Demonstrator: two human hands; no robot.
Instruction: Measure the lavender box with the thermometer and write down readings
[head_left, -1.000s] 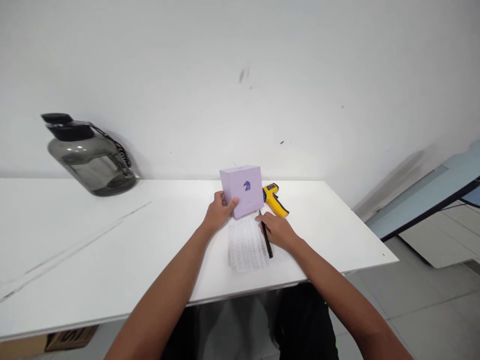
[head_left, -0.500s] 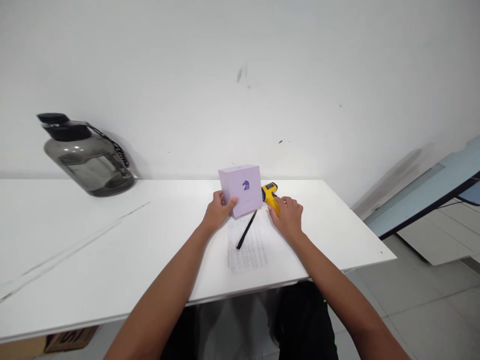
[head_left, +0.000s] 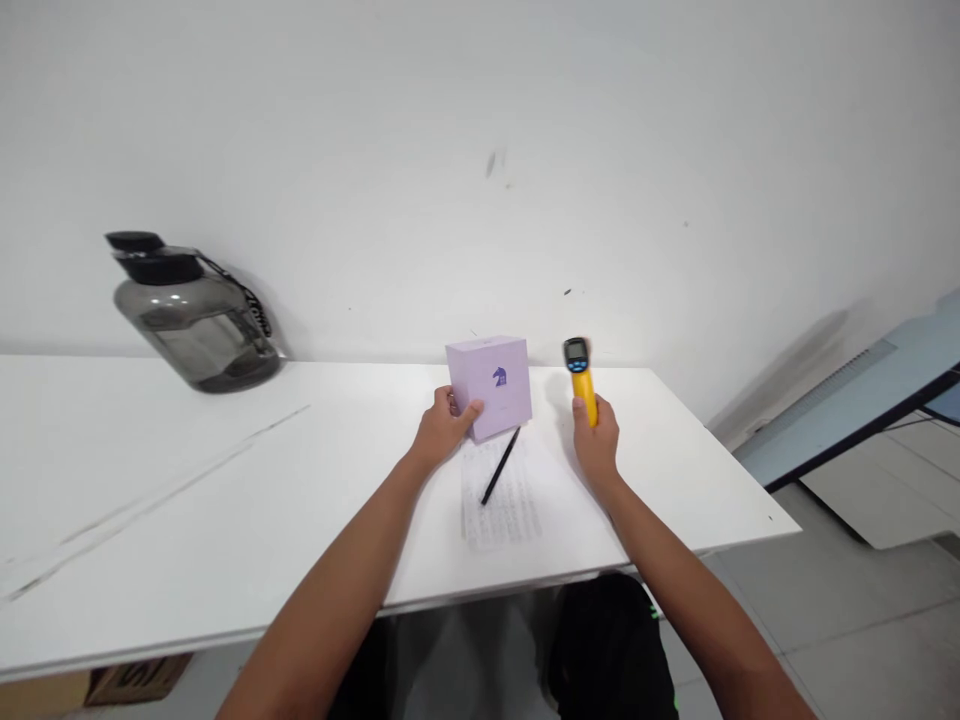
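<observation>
our left hand (head_left: 444,428) clasps the lilac box (head_left: 506,395) just beside the pen (head_left: 500,467); our right hand (head_left: 597,436) grips the yellow thermometer (head_left: 582,384) over the desk (head_left: 165,510). if the left grasp loosens, the tilted box could topple.

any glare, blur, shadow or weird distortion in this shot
Head view: small bright glints on the bottle's shoulder, and it looks slanted and stretched, probably from the wide lens; head view: writing on the paper too faint and blurry to read; head view: soft shadow beside the yellow handheld device.
</observation>
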